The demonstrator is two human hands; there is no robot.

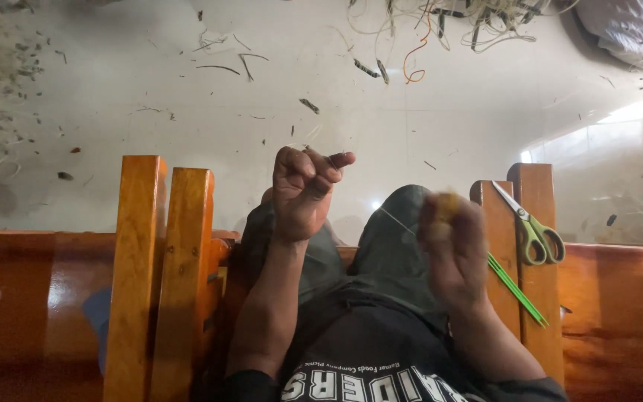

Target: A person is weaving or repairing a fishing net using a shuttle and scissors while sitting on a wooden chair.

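My left hand (303, 190) is raised over my lap, the grip clenched, thumb and forefinger pinched together on the end of a thin pale thread (396, 219). The thread runs down and to the right toward my right hand (452, 249), which is blurred; its grip is closed round something small and yellowish (446, 202), though I cannot tell what it is. To the right, a pair of scissors (533, 227) with green handles lies on the wooden slat (537, 283), and a few thin green sticks (516, 289) lie slanting just beside them. Two more wooden posts (159, 275) stand to my left. Far off, the pale floor (336, 97) is littered with thread scraps.
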